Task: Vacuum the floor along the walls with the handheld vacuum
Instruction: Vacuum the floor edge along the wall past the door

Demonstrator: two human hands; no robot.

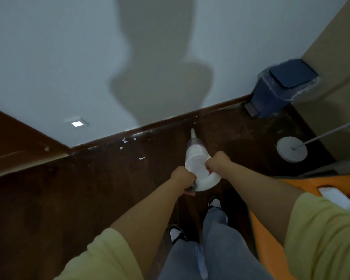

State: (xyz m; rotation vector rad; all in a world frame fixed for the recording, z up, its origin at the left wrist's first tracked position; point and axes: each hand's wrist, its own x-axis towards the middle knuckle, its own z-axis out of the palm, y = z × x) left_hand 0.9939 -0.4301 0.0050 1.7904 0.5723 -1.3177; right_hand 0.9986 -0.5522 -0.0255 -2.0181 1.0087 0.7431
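A white handheld vacuum (196, 158) points forward and down at the dark wooden floor (89, 188), its narrow nozzle tip close to the brown baseboard (170, 120) under the white wall (69, 57). My right hand (217, 162) grips the right side of its rear body. My left hand (183, 179) is closed on the rear left edge, around a dark part, apparently the handle. Small white scraps (127, 143) lie on the floor by the baseboard, left of the nozzle.
A dark blue pedal bin (279, 87) stands in the corner at the right. A round grey lamp base (291, 149) with a thin pole sits right of the vacuum. An orange surface (271, 239) lies at my right. A wooden door frame (18, 146) is at left.
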